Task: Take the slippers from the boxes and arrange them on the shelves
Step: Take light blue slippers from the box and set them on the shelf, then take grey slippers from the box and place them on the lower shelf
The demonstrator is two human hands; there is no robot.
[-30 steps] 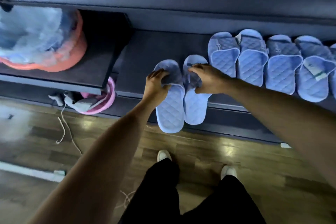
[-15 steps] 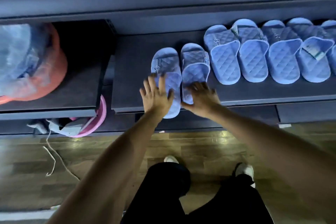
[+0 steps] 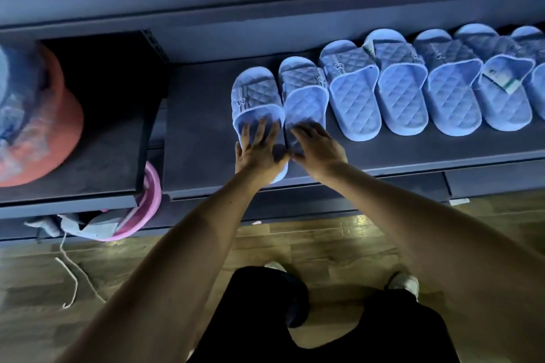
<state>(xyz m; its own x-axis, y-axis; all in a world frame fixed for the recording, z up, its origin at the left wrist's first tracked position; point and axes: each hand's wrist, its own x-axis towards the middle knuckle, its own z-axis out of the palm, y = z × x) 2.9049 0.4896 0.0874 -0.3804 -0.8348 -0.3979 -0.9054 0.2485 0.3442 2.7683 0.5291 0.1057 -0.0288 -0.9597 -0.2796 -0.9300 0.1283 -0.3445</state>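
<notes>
Slipper pair (image 3: 303, 100), pale blue, quilted: side by side and touching on dark shelf (image 3: 200, 127), long axes running front to back, toes away, heels at the front edge directly beneath both hands. Left hand (image 3: 259, 152) flat on the left heel, right hand (image 3: 318, 150) on the right heel, fingers (image 3: 261, 131) straight and released, gripping nothing. Further slippers (image 3: 401, 97) ranged just beside, to the right.

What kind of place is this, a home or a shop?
Probably a shop or its stockroom: many identical blue slippers stand in a row on a dark display shelf, and one carries a paper tag.
</notes>
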